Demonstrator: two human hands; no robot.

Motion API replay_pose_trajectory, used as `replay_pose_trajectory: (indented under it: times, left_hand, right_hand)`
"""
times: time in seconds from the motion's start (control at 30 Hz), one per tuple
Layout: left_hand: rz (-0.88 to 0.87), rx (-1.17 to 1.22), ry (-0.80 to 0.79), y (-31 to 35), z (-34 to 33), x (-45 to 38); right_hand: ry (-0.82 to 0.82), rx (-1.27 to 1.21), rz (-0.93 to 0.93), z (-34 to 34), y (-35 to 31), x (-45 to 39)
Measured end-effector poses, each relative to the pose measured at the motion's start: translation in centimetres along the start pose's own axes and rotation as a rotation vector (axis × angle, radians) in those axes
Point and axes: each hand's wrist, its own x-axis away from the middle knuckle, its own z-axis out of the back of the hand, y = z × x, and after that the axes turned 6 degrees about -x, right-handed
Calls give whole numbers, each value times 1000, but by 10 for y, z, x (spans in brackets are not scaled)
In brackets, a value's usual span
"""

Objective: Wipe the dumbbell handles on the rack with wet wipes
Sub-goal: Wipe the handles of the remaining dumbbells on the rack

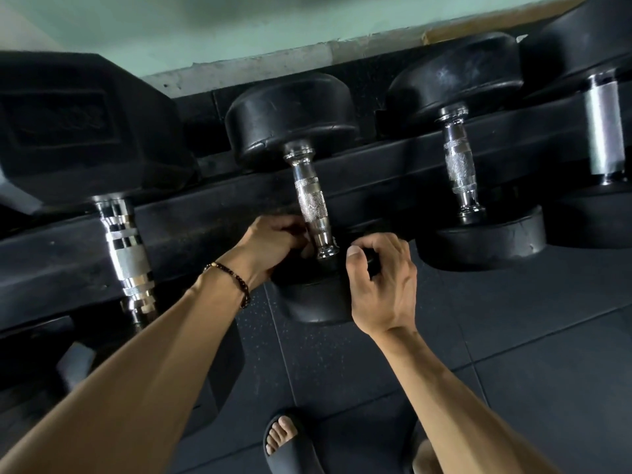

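A middle dumbbell with a knurled chrome handle (309,200) lies across the black rack (205,213), its far rubber head (290,118) at the back. Its near head (314,302) hangs over the rack's front edge. My left hand (273,241), with a beaded bracelet on the wrist, grips the left side of that near head beside the handle's collar. My right hand (379,282) curls its fingers over the head's right side, thumb raised. No wet wipe shows in either hand.
A larger dumbbell with a chrome handle (126,251) sits to the left on the rack. Two more dumbbell handles (460,165) (603,131) lie to the right. Below is dark rubber tile floor (513,336), with my sandalled foot (284,439) close to the rack.
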Motion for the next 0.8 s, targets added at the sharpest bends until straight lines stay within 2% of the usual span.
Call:
replay_pose_trajectory:
  times: [0.07,0.2,0.23,0.33,0.4,0.53,0.67,0.8]
  left_hand:
    - [5,-51,-1,2,-1,1]
    - [-25,359,-39,22,0,-9]
    - [-28,351,-86,22,-1,-10]
    - [31,24,-203,18,-4,2]
    - [50,-39,-232,19,-2,3]
    - [22,195,-36,21,9,-1]
    - [24,-46,38,10,4,18]
    - [5,76,288,25,-5,36]
  right_hand:
    - [7,2,2,0,-1,0]
    - [-6,7,0,0,-1,1]
    - [-7,7,-2,0,0,0]
    - [-7,3,-7,1,-1,1]
    - [0,2,-11,1,-2,1]
    - [3,-4,-15,1,-2,1]
    - [1,-8,-12,0,-1,0]
    - [3,-7,-9,1,-1,0]
